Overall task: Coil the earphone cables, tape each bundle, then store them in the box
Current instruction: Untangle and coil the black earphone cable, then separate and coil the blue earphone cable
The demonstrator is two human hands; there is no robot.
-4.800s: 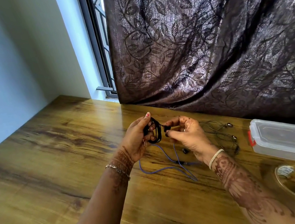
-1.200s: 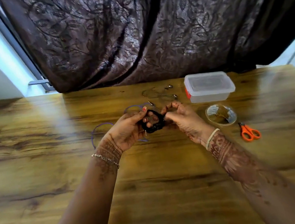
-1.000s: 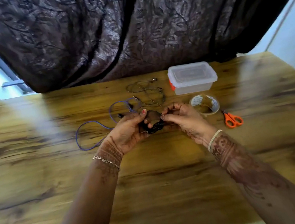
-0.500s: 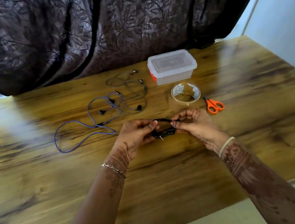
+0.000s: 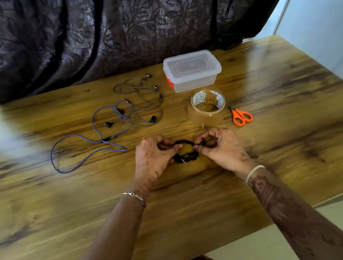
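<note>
A black coil (image 5: 186, 158) of earphone cable is held just above the table (image 5: 303, 129), slightly below the middle of the frame, between the two hands. Its left side is pinched by the curled fingers and thumb of the left hand (image 5: 154, 155); its right side is pinched between the thumb and fingertips of the right hand (image 5: 219, 146). A small metal plug is seen at the lower edge of the coil. Whether the coil touches the table cannot be told.

A blue cable (image 5: 108, 138) is spread loose on the table to the left of and above the hands, with a long loop reaching toward the left of the frame. A grey cable (image 5: 154, 86) lies uncoiled just above it, and the two are overlapped where they meet.

The box (image 5: 192, 71), clear with a lid on and a red clip at its left end, is set above the middle of the frame, close to the curtain (image 5: 124, 23). The tape (image 5: 207, 105) is placed just below the box, above the right hand. Orange scissors (image 5: 240, 115) lie beside the tape, to its right, blades shut.

A chain bracelet (image 5: 133, 196) is worn on the left wrist and a white band (image 5: 253, 171) on the right. The pale floor (image 5: 321, 229) is seen at the lower right, past the table edge.
</note>
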